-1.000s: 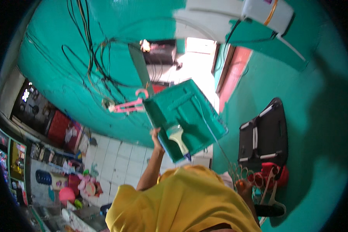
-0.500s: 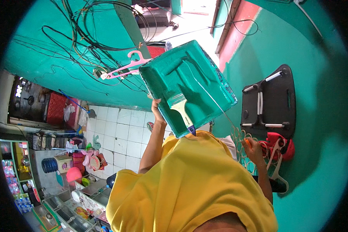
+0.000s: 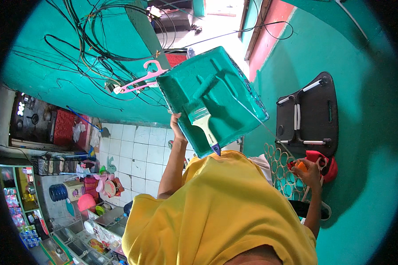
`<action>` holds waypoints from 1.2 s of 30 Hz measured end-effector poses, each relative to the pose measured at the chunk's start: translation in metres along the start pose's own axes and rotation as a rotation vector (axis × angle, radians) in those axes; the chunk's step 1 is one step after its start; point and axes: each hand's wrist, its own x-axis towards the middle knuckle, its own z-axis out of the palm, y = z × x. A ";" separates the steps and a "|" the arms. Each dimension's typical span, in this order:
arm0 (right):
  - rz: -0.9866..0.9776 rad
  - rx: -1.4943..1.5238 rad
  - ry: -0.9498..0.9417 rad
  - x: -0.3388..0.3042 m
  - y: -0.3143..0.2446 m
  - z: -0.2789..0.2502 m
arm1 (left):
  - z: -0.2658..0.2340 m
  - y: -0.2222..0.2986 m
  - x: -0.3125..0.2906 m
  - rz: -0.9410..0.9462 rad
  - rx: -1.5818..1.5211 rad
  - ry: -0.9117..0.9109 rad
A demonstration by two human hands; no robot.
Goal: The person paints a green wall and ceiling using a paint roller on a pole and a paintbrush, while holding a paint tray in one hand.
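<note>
The left hand [image 3: 177,128] grips the left edge of the teal-coated paint tray [image 3: 232,119], in front of the yellow shirt [image 3: 243,198]; its fingers underneath are hidden. The right hand [image 3: 311,173] is closed round the orange handle [image 3: 301,166] of the paint roller [image 3: 205,87], whose head is over the tray's middle; whether they touch, I cannot tell. The paintbrush [image 3: 203,126] lies loose, its handle overhanging the tray's nearest corner. With one edge held, a hard push from the roller could tip the tray, spilling wet paint or sliding the brush onto the shirt.
</note>
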 end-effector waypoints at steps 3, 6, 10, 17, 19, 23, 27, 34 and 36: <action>0.016 -0.002 -0.006 0.023 -0.004 0.003 | 0.014 0.004 -0.006 -0.031 0.019 -0.011; 0.023 -0.010 -0.025 0.039 -0.022 0.005 | 0.020 0.000 -0.009 -0.046 -0.013 -0.021; -0.066 -0.034 0.036 0.053 -0.019 0.013 | 0.020 -0.003 -0.011 -0.059 -0.042 -0.021; 0.041 -0.216 -0.010 0.072 -0.036 0.018 | 0.027 -0.004 -0.024 -0.077 -0.024 0.003; -0.239 -0.305 0.381 0.070 -0.066 0.026 | 0.020 -0.006 -0.020 -0.072 -0.027 0.012; -0.588 -0.397 0.452 0.081 -0.080 0.055 | 0.011 -0.009 -0.015 -0.114 -0.078 -0.034; -1.091 -0.458 0.322 0.117 -0.130 0.103 | 0.016 -0.019 -0.020 -0.030 0.025 0.005; -1.181 -0.385 -0.106 0.146 -0.165 0.122 | 0.034 -0.023 -0.023 -0.141 -0.003 -0.024; -1.327 -0.383 -0.104 0.156 -0.166 0.129 | 0.031 -0.024 -0.022 -0.109 -0.020 -0.035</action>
